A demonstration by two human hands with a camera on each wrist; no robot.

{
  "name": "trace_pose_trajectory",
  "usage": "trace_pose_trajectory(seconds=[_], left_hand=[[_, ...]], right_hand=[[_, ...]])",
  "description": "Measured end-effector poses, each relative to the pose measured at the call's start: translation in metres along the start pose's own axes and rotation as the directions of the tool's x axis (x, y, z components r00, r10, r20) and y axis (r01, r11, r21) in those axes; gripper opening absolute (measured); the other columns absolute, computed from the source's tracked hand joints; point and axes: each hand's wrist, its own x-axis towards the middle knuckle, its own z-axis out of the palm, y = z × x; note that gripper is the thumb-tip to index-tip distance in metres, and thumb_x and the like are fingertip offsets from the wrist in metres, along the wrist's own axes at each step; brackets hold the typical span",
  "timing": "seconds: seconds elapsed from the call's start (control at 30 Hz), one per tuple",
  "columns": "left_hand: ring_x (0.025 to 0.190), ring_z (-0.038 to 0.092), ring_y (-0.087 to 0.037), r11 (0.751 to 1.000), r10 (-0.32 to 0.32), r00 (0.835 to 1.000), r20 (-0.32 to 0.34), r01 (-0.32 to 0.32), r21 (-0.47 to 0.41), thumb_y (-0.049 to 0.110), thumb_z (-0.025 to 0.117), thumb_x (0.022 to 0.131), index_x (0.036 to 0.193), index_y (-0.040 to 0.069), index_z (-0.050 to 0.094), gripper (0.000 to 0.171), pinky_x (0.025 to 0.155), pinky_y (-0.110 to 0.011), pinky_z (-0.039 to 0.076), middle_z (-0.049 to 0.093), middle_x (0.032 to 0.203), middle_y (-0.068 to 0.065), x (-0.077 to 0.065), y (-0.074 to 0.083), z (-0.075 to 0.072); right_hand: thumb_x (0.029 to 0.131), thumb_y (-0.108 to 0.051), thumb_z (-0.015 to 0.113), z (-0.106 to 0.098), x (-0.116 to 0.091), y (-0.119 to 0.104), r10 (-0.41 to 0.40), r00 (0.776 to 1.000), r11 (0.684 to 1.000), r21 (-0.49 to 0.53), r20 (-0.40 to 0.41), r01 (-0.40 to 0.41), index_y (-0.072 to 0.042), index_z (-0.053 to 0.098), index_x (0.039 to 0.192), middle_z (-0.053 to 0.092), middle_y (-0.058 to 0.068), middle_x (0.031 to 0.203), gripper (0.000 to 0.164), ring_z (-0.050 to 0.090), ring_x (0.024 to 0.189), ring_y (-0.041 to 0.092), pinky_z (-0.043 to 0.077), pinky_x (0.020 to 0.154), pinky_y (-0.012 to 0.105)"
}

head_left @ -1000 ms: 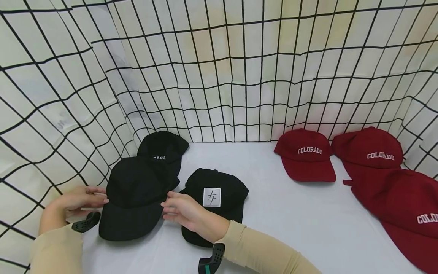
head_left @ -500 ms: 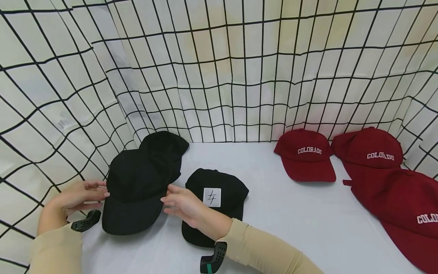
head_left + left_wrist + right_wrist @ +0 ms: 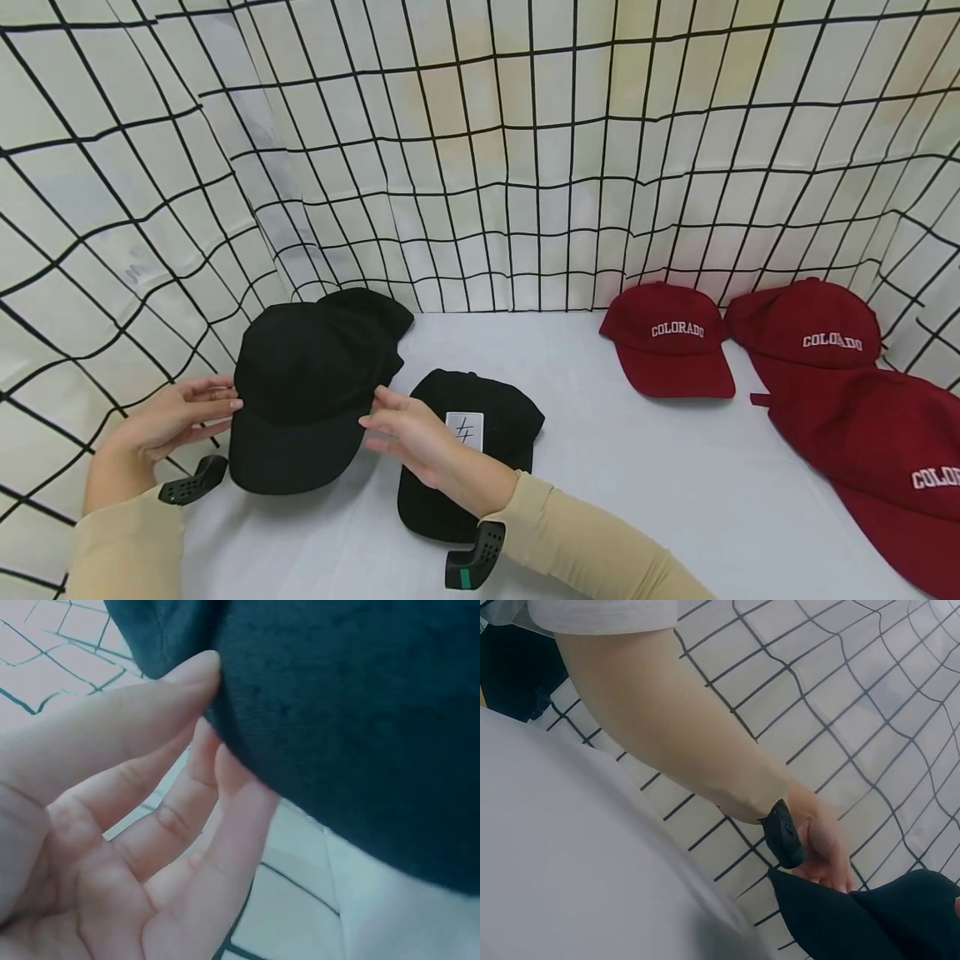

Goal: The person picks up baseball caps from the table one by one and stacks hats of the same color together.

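A plain black baseball cap [image 3: 300, 392] is held between both hands in the head view, its brim toward me. My left hand [image 3: 176, 417] pinches its left edge; in the left wrist view the thumb lies on the black cloth [image 3: 360, 735] with fingers behind it. At the cap's right edge, my right hand [image 3: 427, 446] grips with thumb and fingertips. The right wrist view shows mostly the left forearm and the cap's brim [image 3: 862, 922]. Behind the held cap, a second black cap [image 3: 386, 315] is partly covered. A black cap with a white patch [image 3: 502, 417] lies under the right forearm.
On the right sit a red COLORADO cap [image 3: 667, 333] and two more red caps, one at the back [image 3: 806, 321] and one nearer [image 3: 885, 442]. All rest on a white table [image 3: 615, 467]. White walls with black grid netting [image 3: 555, 167] close in the back and sides.
Both hands have carried the plain black cap slightly away from me, toward the back. It now overlaps the cap behind it more, hiding that one's lettering. The red caps stay put.
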Motion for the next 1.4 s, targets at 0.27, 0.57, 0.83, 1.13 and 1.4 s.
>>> trace_pose_trajectory(seconds=[0.27, 0.57, 0.83, 1.13, 1.4], left_hand=[[0.095, 0.068, -0.003, 0.999, 0.037, 0.999, -0.027, -0.038, -0.031, -0.005, 0.058, 0.101, 0.109, 0.029, 0.062, 0.035, 0.079, -0.024, 0.058, 0.069, 0.106, 0.014, 0.003, 0.016, 0.012], [0.098, 0.066, -0.001, 0.997, 0.066, 0.997, -0.042, -0.068, -0.041, -0.003, 0.06, 0.1, 0.118, 0.023, 0.055, 0.032, 0.081, -0.024, 0.058, 0.065, 0.109, 0.015, 0.009, 0.028, 0.025], [0.1, 0.064, 0.002, 0.991, 0.1, 0.994, -0.045, -0.104, -0.079, -0.007, 0.06, 0.099, 0.118, 0.026, 0.056, 0.038, 0.081, -0.023, 0.057, 0.063, 0.11, 0.017, 0.014, 0.031, 0.031], [0.102, 0.064, -0.002, 0.968, 0.134, 0.989, -0.062, -0.144, -0.207, -0.006, 0.059, 0.1, 0.115, 0.03, 0.067, 0.04, 0.082, -0.023, 0.057, 0.064, 0.113, 0.012, 0.019, 0.033, 0.045], [0.103, 0.066, -0.005, 0.94, 0.186, 0.983, -0.001, -0.178, -0.29, -0.007, 0.055, 0.101, 0.116, 0.029, 0.07, 0.042, 0.083, -0.023, 0.056, 0.065, 0.115, 0.009, 0.029, 0.034, 0.058]], right_hand=[[0.098, -0.004, 0.056, -0.006, -0.003, -0.015, -0.046, 0.999, 0.997, -0.058, 0.018, 0.047, 0.006, 0.02, 0.159, 0.021, 0.018, 0.166, 0.072, 0.03, 0.15, 0.031, 0.033, 0.116, 0.05], [0.101, -0.006, 0.053, -0.015, -0.008, -0.029, -0.103, 0.995, 0.992, -0.069, 0.008, 0.103, 0.004, 0.021, 0.16, 0.026, 0.015, 0.165, 0.068, 0.03, 0.149, 0.03, 0.033, 0.116, 0.051], [0.102, -0.007, 0.053, -0.022, -0.009, -0.037, -0.135, 0.991, 0.987, -0.089, 0.025, 0.136, -0.001, 0.024, 0.161, 0.027, 0.011, 0.165, 0.066, 0.028, 0.15, 0.029, 0.035, 0.115, 0.05], [0.102, -0.007, 0.052, -0.035, -0.011, -0.046, -0.15, 0.988, 0.983, -0.102, 0.018, 0.151, -0.003, 0.024, 0.161, 0.027, 0.011, 0.165, 0.065, 0.026, 0.151, 0.028, 0.035, 0.115, 0.051], [0.103, -0.007, 0.051, -0.05, -0.015, -0.054, -0.168, 0.986, 0.979, -0.118, 0.01, 0.168, -0.002, 0.022, 0.162, 0.026, 0.012, 0.165, 0.066, 0.025, 0.151, 0.03, 0.033, 0.116, 0.053]])
